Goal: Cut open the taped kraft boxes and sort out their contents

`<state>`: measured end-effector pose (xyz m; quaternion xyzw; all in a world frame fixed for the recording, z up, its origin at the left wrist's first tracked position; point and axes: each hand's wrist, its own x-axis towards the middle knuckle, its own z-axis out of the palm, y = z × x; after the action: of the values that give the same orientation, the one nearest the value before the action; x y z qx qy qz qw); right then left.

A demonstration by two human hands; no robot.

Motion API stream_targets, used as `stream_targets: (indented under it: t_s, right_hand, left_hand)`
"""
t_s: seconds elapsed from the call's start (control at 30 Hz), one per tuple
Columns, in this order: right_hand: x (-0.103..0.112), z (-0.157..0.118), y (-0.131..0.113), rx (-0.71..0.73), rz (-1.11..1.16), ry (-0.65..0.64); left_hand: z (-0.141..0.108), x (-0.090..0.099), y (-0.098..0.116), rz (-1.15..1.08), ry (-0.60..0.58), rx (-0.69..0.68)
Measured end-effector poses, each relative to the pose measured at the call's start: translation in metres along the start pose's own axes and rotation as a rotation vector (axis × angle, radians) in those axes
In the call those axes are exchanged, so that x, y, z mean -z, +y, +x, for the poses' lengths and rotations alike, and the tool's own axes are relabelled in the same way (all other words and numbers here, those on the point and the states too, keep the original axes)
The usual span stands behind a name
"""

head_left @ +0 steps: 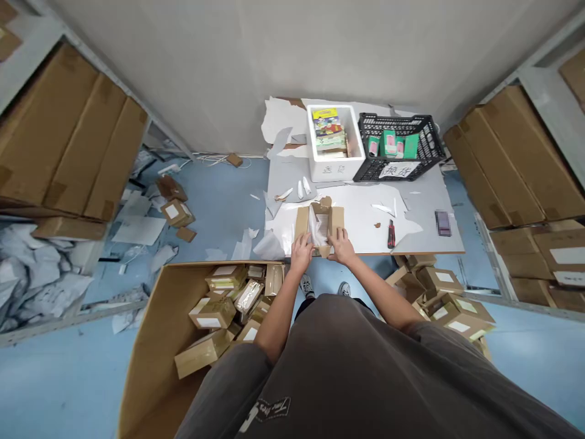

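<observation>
A small open cardboard box (337, 218) stands at the front edge of the table, its flaps spread outward. Crumpled white paper (315, 225) shows inside it; whatever lies beneath the paper is hidden. My left hand (302, 252) grips the box at its near left side, by the flap. On the opposite side, my right hand (342, 246) holds the near right corner with bent fingers. To the right of the box, a red and black utility knife (392, 234) lies on the white-covered table (361, 238).
At the table's back stand a white foam box (336, 169) with colourful packages and a black crate (397, 177) with green boxes. A large carton (155, 341) of parcels is at my left; more parcels (461, 314) lie right. Stacked cartons (68, 134) fill side shelves.
</observation>
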<state>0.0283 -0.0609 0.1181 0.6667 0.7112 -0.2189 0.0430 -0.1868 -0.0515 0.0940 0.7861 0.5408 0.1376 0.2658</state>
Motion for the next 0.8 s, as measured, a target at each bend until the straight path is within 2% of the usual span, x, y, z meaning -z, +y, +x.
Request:
stream_targets:
  t_s: [0.17,0.27,0.33,0.43,0.57,0.63,0.7,0.8]
  right_hand:
    - [0.017,-0.048,0.051,-0.063,0.133,0.235]
    - [0.037,-0.089,0.101,-0.142,0.204,0.323]
    - [0.049,-0.123,0.146,-0.213,0.227,0.343]
    - [0.059,-0.188,0.226,-0.339,0.264,0.349]
    - [0.054,-0.300,0.337,-0.527,0.357,0.434]
    - [0.047,-0.365,0.383,-0.631,0.385,0.509]
    - [0.039,-0.432,0.418,-0.747,0.404,0.558]
    - [0.025,-0.521,0.449,-0.953,0.438,0.600]
  left_hand:
    - [0.010,0.002,0.067,-0.069,0.003,-0.182]
    - [0.028,-0.009,0.126,-0.114,-0.027,-0.279]
    - [0.043,-0.028,0.175,-0.147,-0.068,-0.349]
    - [0.065,-0.073,0.264,-0.202,-0.173,-0.486]
    - [0.076,-0.156,0.397,-0.293,-0.342,-0.714]
    - [0.069,-0.202,0.466,-0.332,-0.430,-0.836]
    - [0.053,-0.245,0.532,-0.323,-0.495,-0.971]
    - [0.020,-0.295,0.612,-0.220,-0.547,-1.182]
